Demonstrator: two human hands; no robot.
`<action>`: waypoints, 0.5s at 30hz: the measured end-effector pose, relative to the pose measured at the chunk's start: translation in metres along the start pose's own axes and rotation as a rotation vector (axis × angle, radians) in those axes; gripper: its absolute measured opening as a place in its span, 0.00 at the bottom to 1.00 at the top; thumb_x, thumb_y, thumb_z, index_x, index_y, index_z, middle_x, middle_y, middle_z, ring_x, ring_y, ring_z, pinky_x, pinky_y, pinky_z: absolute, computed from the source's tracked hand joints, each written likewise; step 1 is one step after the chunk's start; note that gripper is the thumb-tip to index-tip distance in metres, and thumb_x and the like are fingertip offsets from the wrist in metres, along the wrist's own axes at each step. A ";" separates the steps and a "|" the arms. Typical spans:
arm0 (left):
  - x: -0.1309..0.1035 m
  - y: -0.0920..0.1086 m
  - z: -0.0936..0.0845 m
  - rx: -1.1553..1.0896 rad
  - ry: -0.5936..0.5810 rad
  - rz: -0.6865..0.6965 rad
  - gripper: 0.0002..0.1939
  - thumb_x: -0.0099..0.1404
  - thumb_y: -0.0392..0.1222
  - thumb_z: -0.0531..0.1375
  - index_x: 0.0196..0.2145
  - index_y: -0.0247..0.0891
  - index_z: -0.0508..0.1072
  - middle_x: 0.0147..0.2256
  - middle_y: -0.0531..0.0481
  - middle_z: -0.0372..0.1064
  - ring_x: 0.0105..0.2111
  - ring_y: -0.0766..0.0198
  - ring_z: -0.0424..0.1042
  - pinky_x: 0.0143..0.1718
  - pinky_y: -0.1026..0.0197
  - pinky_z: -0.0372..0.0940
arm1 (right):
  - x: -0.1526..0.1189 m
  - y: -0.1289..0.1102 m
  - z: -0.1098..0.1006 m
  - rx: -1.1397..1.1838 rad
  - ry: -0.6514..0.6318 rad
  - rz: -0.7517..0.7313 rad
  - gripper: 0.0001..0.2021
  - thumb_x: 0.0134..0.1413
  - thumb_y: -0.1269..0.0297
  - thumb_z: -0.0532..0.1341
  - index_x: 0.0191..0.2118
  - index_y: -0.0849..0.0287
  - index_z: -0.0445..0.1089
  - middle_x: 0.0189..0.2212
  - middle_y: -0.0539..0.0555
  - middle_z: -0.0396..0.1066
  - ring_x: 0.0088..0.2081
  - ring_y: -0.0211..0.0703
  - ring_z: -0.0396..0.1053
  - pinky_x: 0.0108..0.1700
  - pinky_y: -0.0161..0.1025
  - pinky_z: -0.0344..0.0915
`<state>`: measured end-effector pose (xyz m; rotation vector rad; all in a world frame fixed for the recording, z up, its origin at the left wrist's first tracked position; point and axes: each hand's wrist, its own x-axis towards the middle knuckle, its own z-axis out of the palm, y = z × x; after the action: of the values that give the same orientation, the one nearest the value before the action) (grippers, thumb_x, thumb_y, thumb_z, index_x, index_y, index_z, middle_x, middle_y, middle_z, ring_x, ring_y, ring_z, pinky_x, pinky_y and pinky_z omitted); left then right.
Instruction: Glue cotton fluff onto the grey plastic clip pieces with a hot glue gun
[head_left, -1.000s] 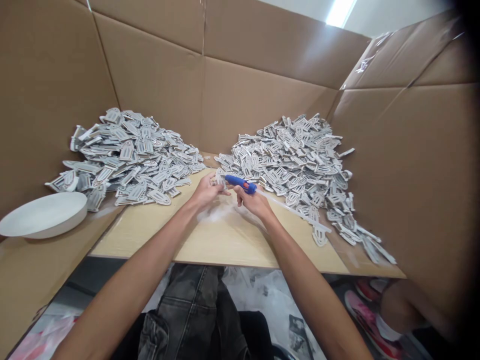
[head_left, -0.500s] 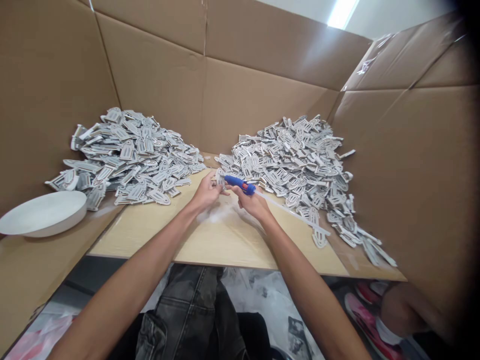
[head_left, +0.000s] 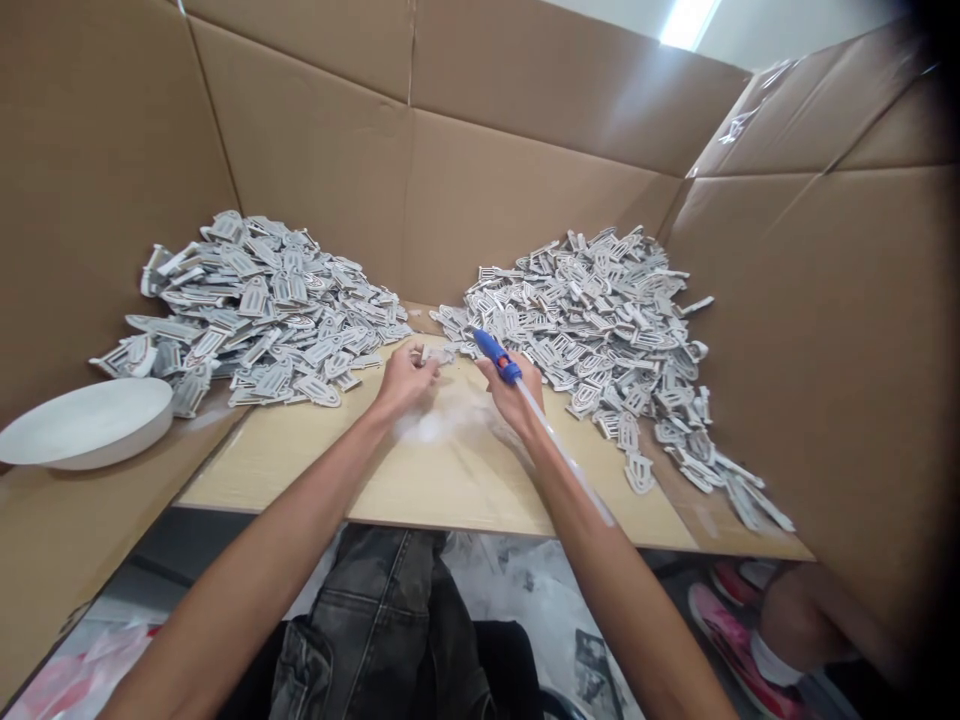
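Observation:
Between the fingertips of my left hand (head_left: pixel 409 380) is a small grey slotted plastic part (head_left: pixel 437 354), held above the board. My right hand (head_left: pixel 514 392) is closed round a blue glue gun (head_left: pixel 496 355), whose tip points up and to the left. A long translucent glue stick (head_left: pixel 566 452) runs from the gun's rear over my right forearm. The gun and the held part are apart. Similar grey parts lie in a left pile (head_left: pixel 277 310) and a right pile (head_left: pixel 585 310).
A white bowl (head_left: pixel 90 425) stands at the left on cardboard. Tall cardboard walls (head_left: pixel 540 190) surround the pale board (head_left: pixel 450 490). A person's leg with a pink shoe (head_left: pixel 731 640) shows at the lower right.
My right hand has drawn the glue gun away to the right and turned it more upright. My left hand has moved slightly left, and its grey part is now tilted flatter.

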<state>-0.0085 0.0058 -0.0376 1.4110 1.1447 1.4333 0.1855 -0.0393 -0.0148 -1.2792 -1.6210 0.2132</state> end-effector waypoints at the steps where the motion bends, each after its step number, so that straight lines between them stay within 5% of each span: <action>1: 0.001 0.003 -0.003 0.035 0.036 0.025 0.09 0.60 0.38 0.68 0.28 0.38 0.70 0.23 0.52 0.71 0.23 0.67 0.67 0.26 0.67 0.59 | 0.000 0.001 -0.002 0.023 -0.040 0.058 0.29 0.60 0.31 0.60 0.28 0.55 0.68 0.23 0.51 0.70 0.28 0.44 0.69 0.36 0.39 0.66; 4: 0.001 0.013 -0.008 0.058 0.084 0.014 0.09 0.59 0.38 0.67 0.24 0.37 0.72 0.23 0.51 0.69 0.23 0.67 0.65 0.25 0.65 0.57 | 0.000 0.001 -0.006 0.090 -0.172 0.170 0.32 0.58 0.28 0.58 0.29 0.56 0.72 0.21 0.52 0.72 0.24 0.42 0.69 0.32 0.38 0.66; 8: -0.003 0.022 -0.007 -0.028 0.012 -0.038 0.05 0.59 0.38 0.65 0.27 0.36 0.75 0.24 0.51 0.71 0.23 0.66 0.66 0.26 0.63 0.59 | -0.001 -0.001 -0.007 0.094 -0.305 0.139 0.35 0.60 0.27 0.55 0.25 0.56 0.72 0.22 0.54 0.74 0.25 0.40 0.71 0.32 0.36 0.66; 15: -0.004 0.022 -0.005 -0.052 -0.082 0.039 0.09 0.58 0.40 0.65 0.22 0.36 0.73 0.20 0.52 0.67 0.21 0.66 0.64 0.27 0.63 0.57 | -0.001 0.000 -0.007 0.061 -0.384 0.117 0.36 0.61 0.26 0.53 0.23 0.56 0.72 0.22 0.53 0.75 0.26 0.41 0.71 0.32 0.36 0.64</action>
<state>-0.0123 -0.0045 -0.0170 1.4491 1.0267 1.4096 0.1912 -0.0428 -0.0120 -1.3446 -1.8443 0.6073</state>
